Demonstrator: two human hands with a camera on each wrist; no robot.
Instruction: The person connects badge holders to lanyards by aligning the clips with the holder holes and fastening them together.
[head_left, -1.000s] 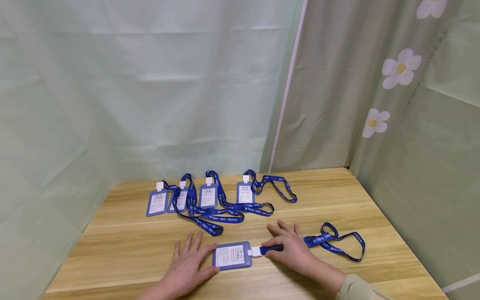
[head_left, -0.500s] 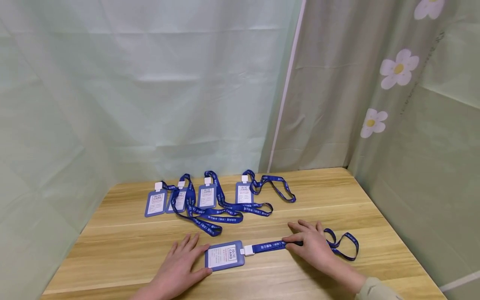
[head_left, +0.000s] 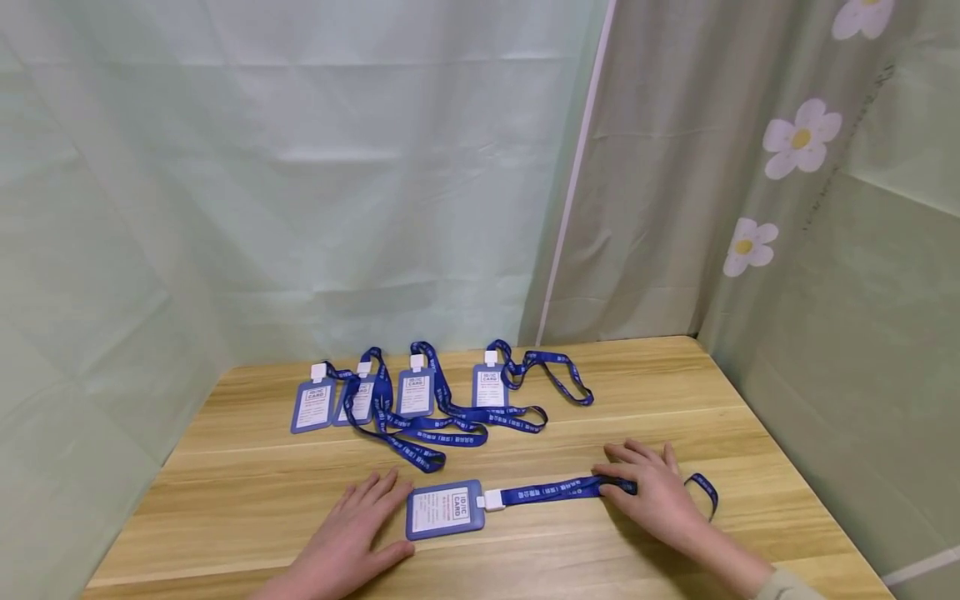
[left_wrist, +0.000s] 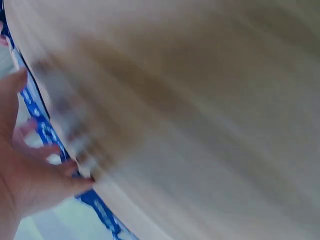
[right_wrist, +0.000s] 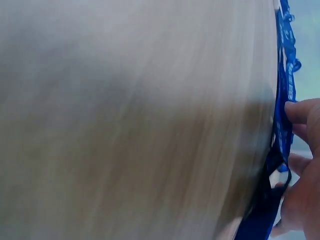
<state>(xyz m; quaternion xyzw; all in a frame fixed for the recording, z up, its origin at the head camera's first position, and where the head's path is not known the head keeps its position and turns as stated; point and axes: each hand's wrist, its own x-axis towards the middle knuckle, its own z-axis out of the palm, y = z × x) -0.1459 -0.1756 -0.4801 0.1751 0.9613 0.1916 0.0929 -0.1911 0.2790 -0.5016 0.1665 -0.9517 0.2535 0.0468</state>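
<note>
In the head view, a blue badge holder [head_left: 446,510] with a white printed card lies on its side near the front of the table. Its white clip [head_left: 492,500] joins a blue printed lanyard [head_left: 547,492] that runs straight to the right. My left hand [head_left: 356,533] lies on the table with fingers spread, index fingertip and thumb close to the holder's left corners. My right hand [head_left: 652,492] pinches the lanyard between thumb and index finger. The far loop shows beyond that hand; part is hidden beneath it. The right wrist view shows the fingers along the lanyard [right_wrist: 284,90].
Several more badge holders stand in a row along the back of the wooden table [head_left: 247,492], among them a left one [head_left: 312,405] and a right one [head_left: 491,386]. Their lanyards [head_left: 450,433] overlap in the middle. Curtains [head_left: 375,167] hang behind the table.
My right hand has slid rightward along the lanyard, leaving a straighter stretch behind it. The badge holder has shifted slightly left. My left hand has moved a little left with it.
</note>
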